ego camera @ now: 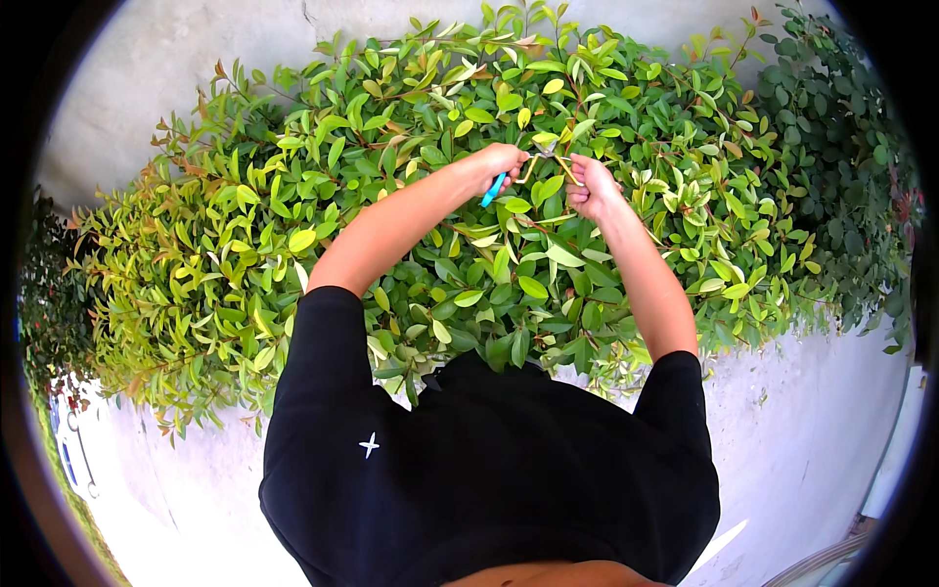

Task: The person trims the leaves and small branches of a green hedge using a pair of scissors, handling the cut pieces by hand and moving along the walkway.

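Above the top of a leafy green shrub (469, 242), both my hands are on a pair of shears (546, 150) with metal blades and thin yellowish handles, spread apart. My left hand (505, 164) is closed around its left side; a bright blue grip (494, 189) sticks out below the fingers, and whether it belongs to the shears is unclear. My right hand (593, 187) pinches the right-hand handle. Leaves surround the blades and partly hide what lies between them.
The wide shrub reaches close to my black shirt (499, 455). A pale wall or paved surface (183, 51) lies beyond it. Darker foliage (829, 147) stands at the right, with more at the far left. Pale ground (777, 433) shows on both sides of me.
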Available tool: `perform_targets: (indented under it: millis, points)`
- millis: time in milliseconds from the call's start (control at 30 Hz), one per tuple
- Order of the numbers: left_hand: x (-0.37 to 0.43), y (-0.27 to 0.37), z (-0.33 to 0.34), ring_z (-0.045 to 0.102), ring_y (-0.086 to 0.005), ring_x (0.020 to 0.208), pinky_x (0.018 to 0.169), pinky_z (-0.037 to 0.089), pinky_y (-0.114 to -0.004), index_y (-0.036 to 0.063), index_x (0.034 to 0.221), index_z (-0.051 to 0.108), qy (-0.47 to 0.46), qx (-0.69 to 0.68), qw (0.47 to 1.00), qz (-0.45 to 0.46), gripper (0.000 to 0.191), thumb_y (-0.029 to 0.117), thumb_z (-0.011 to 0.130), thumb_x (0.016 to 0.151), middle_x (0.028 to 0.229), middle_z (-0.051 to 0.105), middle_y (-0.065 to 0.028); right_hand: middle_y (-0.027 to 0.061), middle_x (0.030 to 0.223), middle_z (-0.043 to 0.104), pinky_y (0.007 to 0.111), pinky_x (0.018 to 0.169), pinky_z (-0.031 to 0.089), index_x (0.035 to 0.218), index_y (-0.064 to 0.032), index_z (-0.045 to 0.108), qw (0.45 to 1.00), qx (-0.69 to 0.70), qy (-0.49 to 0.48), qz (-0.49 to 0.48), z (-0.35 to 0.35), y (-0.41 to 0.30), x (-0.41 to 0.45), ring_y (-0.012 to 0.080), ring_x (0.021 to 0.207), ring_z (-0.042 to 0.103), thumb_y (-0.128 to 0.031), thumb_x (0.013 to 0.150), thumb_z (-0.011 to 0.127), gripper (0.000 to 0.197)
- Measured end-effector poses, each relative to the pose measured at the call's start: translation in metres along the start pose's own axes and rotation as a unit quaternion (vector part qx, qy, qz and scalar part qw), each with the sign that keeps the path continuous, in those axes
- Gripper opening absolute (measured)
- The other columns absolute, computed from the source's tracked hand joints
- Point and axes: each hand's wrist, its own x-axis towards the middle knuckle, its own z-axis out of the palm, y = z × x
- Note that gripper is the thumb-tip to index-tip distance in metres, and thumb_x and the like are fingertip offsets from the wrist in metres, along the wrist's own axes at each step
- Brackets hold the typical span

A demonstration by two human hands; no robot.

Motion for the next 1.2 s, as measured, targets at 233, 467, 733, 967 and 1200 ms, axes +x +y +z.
perform_targets:
  millis: [233, 467, 733, 967, 1200]
  points:
    - [0.045, -0.02, 0.033, 0.041, -0.0148, 0.044, 0.041, 0.035, -0.031, 0.0082, 0.079, 0.05, 0.129, -0.241, 0.958, 0.083, 0.022, 0.023, 0.045, 0.095, 0.059, 0.046, -0.0026, 0.0086, 0.068, 0.055, 0.038, 0.054, 0.046, 0.085, -0.0006, 0.057, 0.962, 0.001, 0.164, -0.218, 0.048, 0.038, 0.038, 0.0206, 0.062, 0.056, -0.022, 0.093, 0.049, 0.025]
    - [-0.057, -0.033, 0.04, 0.04, -0.0124, 0.045, 0.043, 0.035, -0.031, 0.0153, 0.078, 0.044, 0.076, -0.229, 0.959, 0.147, 0.025, 0.031, 0.044, 0.097, 0.059, 0.046, 0.0012, -0.0053, 0.057, 0.039, 0.025, 0.044, 0.023, 0.069, -0.0168, 0.042, 0.987, -0.021, -0.01, -0.162, 0.035, 0.055, -0.037, 0.0085, 0.043, 0.029, -0.035, 0.097, 0.044, 0.034]
    - [-0.178, -0.073, 0.027, 0.038, -0.0083, 0.036, 0.034, 0.029, -0.023, 0.01, 0.081, 0.047, 0.025, -0.158, 0.957, 0.243, 0.025, 0.028, 0.046, 0.098, 0.054, 0.047, 0.0018, -0.0022, 0.055, 0.048, 0.022, 0.039, 0.022, 0.07, -0.0141, 0.046, 0.973, -0.055, -0.098, -0.201, 0.062, 0.099, -0.149, 0.0059, 0.04, 0.03, -0.032, 0.098, 0.046, 0.033]
    - [-0.169, -0.143, -0.027, 0.036, -0.0058, 0.035, 0.033, 0.028, -0.022, 0.0149, 0.066, 0.041, 0.024, -0.153, 0.971, 0.184, 0.035, 0.028, 0.051, 0.097, 0.048, 0.039, 0.0054, -0.0072, 0.048, 0.032, 0.023, 0.035, 0.016, 0.066, -0.0185, 0.04, 0.985, -0.028, -0.164, -0.054, 0.082, 0.128, -0.131, 0.0071, 0.038, 0.024, -0.03, 0.097, 0.045, 0.034]
    - [-0.129, -0.133, -0.07, 0.033, -0.0072, 0.043, 0.04, 0.029, -0.025, 0.0182, 0.065, 0.039, 0.051, -0.228, 0.971, 0.056, 0.035, 0.031, 0.049, 0.096, 0.051, 0.033, 0.0075, -0.007, 0.048, 0.031, 0.021, 0.035, 0.017, 0.066, -0.0184, 0.041, 0.979, 0.015, -0.166, 0.121, 0.117, 0.107, -0.055, 0.0069, 0.039, 0.021, -0.03, 0.097, 0.044, 0.034]
